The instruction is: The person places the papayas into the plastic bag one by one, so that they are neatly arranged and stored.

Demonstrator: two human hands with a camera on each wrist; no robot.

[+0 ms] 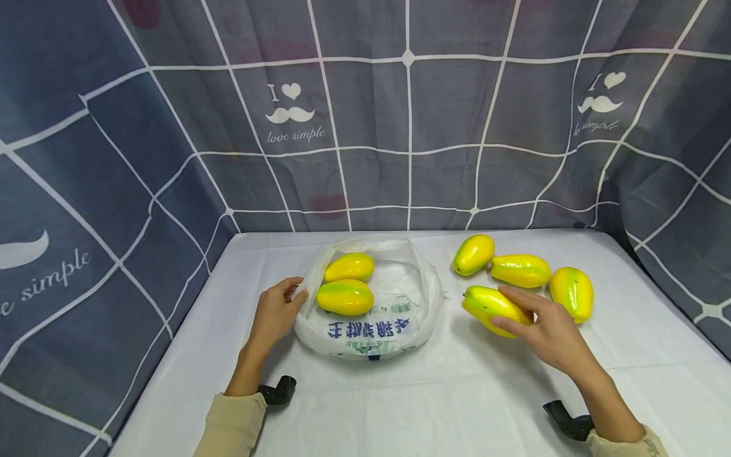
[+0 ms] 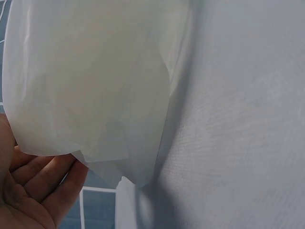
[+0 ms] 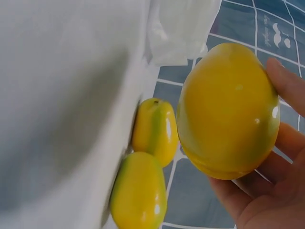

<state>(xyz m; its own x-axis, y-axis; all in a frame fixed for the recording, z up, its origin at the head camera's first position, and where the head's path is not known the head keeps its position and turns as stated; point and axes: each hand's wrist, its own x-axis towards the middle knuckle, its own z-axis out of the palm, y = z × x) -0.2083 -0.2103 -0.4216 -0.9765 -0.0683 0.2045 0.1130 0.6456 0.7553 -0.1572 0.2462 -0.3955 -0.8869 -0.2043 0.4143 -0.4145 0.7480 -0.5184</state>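
Note:
A white plastic bag [image 1: 371,324] with blue print lies open in the middle of the white table [image 1: 445,393]. Two yellow-green mango-like fruits [image 1: 345,297] rest inside it. My left hand [image 1: 292,293] holds the bag's left rim; in the left wrist view the bag film [image 2: 95,86] drapes over my fingers [image 2: 43,181]. My right hand [image 1: 514,312] grips another yellow fruit [image 1: 488,304] right of the bag, thumb under it and fingers over it. From the right wrist this fruit [image 3: 228,109] fills the view. Whether it is lifted off the table I cannot tell.
Three more yellow-green fruits [image 1: 520,270] lie in a cluster behind and right of my right hand; two of them [image 3: 155,129] show in the right wrist view. A grey checked curtain [image 1: 400,127] walls the table at the back and both sides.

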